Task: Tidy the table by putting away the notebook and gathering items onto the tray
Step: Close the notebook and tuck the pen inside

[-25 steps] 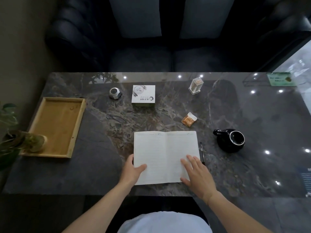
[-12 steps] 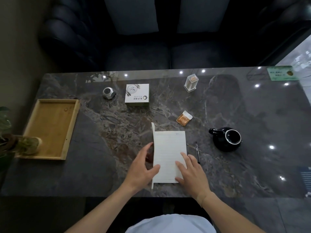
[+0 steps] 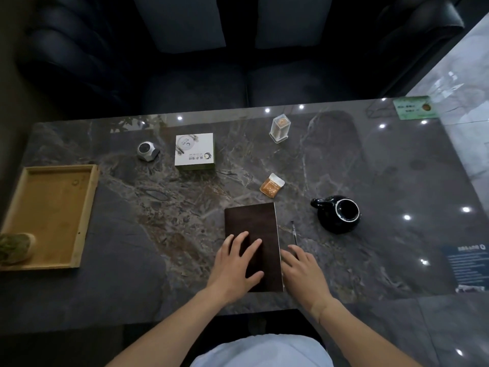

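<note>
A dark brown notebook (image 3: 251, 223) lies closed on the marble table near its front edge. My left hand (image 3: 235, 266) rests flat on the cover, fingers spread. My right hand (image 3: 301, 271) lies on the table against the notebook's right page edge, fingers apart. A black pen (image 3: 294, 231) lies just right of the notebook, its near end under my right fingers. The wooden tray (image 3: 53, 207) sits at the left edge. Farther back lie a white box (image 3: 194, 151), a small silver gadget (image 3: 146, 151), a clear toothpick holder (image 3: 280, 128) and an orange packet (image 3: 271, 185).
A black cup (image 3: 340, 214) stands right of the notebook. A small potted plant (image 3: 14, 247) sits in the tray's near corner. A green card (image 3: 412, 108) in a stand is at the far right. A dark sofa runs behind the table.
The notebook lay open a second ago. My left hand folded its left half over to the right, and the book is now closed with that hand flat on the cover.
</note>
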A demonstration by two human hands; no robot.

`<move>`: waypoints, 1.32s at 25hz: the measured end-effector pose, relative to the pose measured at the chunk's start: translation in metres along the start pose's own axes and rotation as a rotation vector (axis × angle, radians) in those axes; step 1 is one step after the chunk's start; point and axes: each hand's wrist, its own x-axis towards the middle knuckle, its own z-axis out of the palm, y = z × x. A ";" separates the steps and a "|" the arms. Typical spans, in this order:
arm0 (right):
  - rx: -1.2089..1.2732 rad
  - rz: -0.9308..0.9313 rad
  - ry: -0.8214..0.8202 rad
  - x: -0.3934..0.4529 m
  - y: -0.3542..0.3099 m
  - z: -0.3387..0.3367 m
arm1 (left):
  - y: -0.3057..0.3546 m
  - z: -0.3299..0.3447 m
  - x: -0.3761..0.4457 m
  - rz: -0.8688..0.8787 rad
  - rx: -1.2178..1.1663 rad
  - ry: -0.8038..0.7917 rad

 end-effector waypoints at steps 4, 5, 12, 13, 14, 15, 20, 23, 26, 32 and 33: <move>0.029 0.091 0.066 0.000 0.000 -0.002 | 0.002 0.007 0.006 -0.021 0.042 0.016; 0.046 0.118 0.088 0.000 -0.001 -0.002 | 0.003 0.010 0.007 -0.026 0.058 0.020; 0.022 0.092 0.041 0.013 -0.011 -0.010 | 0.012 0.011 0.008 -0.170 -0.092 0.137; 0.013 0.094 0.024 0.014 -0.012 -0.011 | 0.013 0.009 0.009 -0.265 -0.231 0.198; 0.009 0.101 0.015 0.015 -0.013 -0.010 | 0.012 0.005 0.011 -0.373 -0.397 0.248; 0.008 0.110 0.010 0.016 -0.013 -0.009 | 0.011 0.000 0.014 -0.482 -0.571 0.273; 0.036 0.121 0.038 0.017 -0.012 -0.004 | -0.008 -0.014 0.031 -0.674 -1.207 0.085; 0.065 0.128 0.038 0.017 -0.012 -0.004 | -0.006 -0.016 0.033 -0.654 -1.318 0.015; 0.108 0.142 0.009 0.019 -0.012 -0.001 | 0.002 -0.016 0.031 -0.616 -1.321 0.077; 0.329 0.225 0.100 0.016 0.000 -0.005 | 0.001 -0.023 0.023 -0.516 -1.277 0.164; 0.391 0.310 0.145 0.015 0.004 -0.007 | -0.001 -0.026 0.022 -0.504 -1.266 0.166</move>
